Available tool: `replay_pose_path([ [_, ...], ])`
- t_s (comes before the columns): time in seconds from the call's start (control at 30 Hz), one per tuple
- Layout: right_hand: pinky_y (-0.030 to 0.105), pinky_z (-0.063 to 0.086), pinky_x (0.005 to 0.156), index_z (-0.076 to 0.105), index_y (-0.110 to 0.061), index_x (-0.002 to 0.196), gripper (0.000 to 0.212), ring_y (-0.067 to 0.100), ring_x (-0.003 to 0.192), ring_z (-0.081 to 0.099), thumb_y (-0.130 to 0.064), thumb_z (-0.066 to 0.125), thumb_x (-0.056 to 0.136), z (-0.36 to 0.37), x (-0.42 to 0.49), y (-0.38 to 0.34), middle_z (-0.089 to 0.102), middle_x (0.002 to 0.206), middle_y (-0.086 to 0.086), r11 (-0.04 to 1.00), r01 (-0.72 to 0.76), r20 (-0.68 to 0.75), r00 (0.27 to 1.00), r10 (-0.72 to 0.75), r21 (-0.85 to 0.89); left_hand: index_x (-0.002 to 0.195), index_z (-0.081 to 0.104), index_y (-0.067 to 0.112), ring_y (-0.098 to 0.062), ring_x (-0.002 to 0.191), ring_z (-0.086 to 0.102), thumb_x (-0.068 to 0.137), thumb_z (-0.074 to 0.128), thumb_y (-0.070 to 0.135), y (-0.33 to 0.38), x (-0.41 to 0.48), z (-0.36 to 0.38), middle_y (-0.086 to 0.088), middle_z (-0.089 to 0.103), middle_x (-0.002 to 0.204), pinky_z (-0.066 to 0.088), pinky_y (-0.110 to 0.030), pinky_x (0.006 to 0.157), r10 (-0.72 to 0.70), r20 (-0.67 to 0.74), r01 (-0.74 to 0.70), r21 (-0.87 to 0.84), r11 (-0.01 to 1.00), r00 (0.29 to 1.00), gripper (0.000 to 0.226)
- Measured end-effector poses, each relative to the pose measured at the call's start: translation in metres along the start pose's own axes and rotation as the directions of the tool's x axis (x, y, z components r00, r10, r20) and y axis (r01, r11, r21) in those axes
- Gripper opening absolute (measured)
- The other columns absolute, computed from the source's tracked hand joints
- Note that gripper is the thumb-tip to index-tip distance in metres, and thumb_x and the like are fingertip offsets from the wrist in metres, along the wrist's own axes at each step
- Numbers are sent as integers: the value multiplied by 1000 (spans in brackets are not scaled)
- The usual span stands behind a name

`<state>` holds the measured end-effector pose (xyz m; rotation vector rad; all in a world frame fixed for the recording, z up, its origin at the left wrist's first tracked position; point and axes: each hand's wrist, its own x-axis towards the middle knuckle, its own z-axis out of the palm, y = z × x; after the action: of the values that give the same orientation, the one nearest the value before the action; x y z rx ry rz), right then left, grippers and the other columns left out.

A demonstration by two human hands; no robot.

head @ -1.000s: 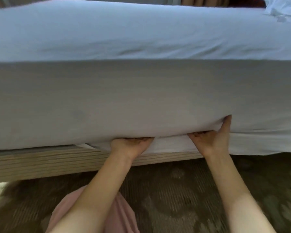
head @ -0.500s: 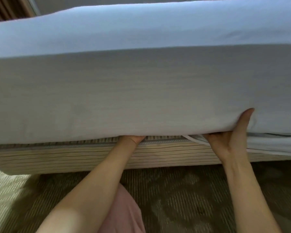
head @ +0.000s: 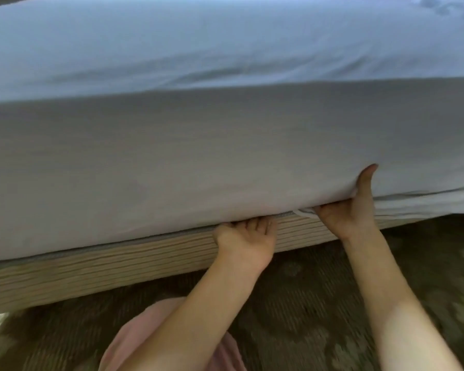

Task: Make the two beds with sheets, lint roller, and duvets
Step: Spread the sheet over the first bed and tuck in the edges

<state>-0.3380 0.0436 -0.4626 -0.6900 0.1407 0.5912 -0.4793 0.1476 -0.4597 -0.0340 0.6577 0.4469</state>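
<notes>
Palm-up, the left hand tucks extended fingers under the sheet; the right hand grips it, thumb raised.

The white sheet lies over the mattress top and hangs flat down its near side, with a few shallow creases just behind the top edge. Its lower edge is tucked under at the left and centre, above the ribbed wooden bed base. At the right, white fabric still shows below.
</notes>
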Motion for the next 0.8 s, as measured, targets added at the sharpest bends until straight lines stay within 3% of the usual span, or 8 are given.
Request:
replay_pose_path([
  [0.1,52,45,98,42,-13,134,82,36,113,56,-69,57,76,-1,-11,-6,58,123,18,992,-71,-50,997,66,-108,134,45,-3,-33,129,45,100,34,27,-26,-10,9,-21,50,135,27,-43,114,-263,71,245,195,950,962,47],
  [0.17,46,40,98,43,-10,132,74,33,115,52,-65,50,83,-3,-22,-15,55,119,17,952,-157,-150,981,120,-263,134,45,-5,-32,130,44,98,36,23,-44,-8,21,-21,50,137,26,-42,113,-352,111,305,305,902,929,46],
  [0.23,40,42,90,51,-6,120,56,27,108,54,-52,49,90,-9,-34,-22,55,116,13,879,-228,-301,948,102,-419,133,45,-4,-30,131,44,98,36,18,-62,-4,30,-19,50,137,25,-40,113,-382,125,316,360,877,916,43],
  [0.3,33,44,74,57,-8,98,27,21,87,56,-33,47,95,-16,-42,-27,58,115,10,844,-235,-426,905,9,-482,133,47,-2,-28,126,48,97,36,15,-79,1,30,-17,52,135,26,-39,112,-394,107,331,370,868,913,42],
  [0.4,35,43,78,55,-10,89,15,19,79,57,-17,44,95,-33,-47,-41,60,107,8,879,-199,-513,856,-59,-434,132,49,0,-28,124,49,96,37,12,-97,2,22,-15,54,132,28,-38,113,-434,93,363,409,837,896,40],
  [0.6,36,43,89,56,-7,116,23,20,88,61,-10,42,98,-66,-47,-107,62,108,8,912,-51,-543,816,-198,-408,132,47,0,-29,129,46,97,43,14,-116,24,34,-18,51,135,27,-43,114,-363,133,300,345,889,922,39],
  [0.7,35,46,98,51,-3,128,32,24,106,60,-8,40,98,-76,-21,-152,61,116,13,922,74,-548,785,-288,-380,128,50,-1,-29,128,47,95,41,10,-153,32,41,-18,54,132,26,-43,113,-369,152,299,352,887,917,36],
  [0.8,28,51,82,54,-8,115,23,21,90,60,-6,41,96,-84,22,-194,60,101,10,914,200,-518,771,-370,-354,126,51,-2,-31,126,49,96,37,10,-200,50,61,-22,56,130,28,-44,113,-338,138,269,369,890,931,36],
])
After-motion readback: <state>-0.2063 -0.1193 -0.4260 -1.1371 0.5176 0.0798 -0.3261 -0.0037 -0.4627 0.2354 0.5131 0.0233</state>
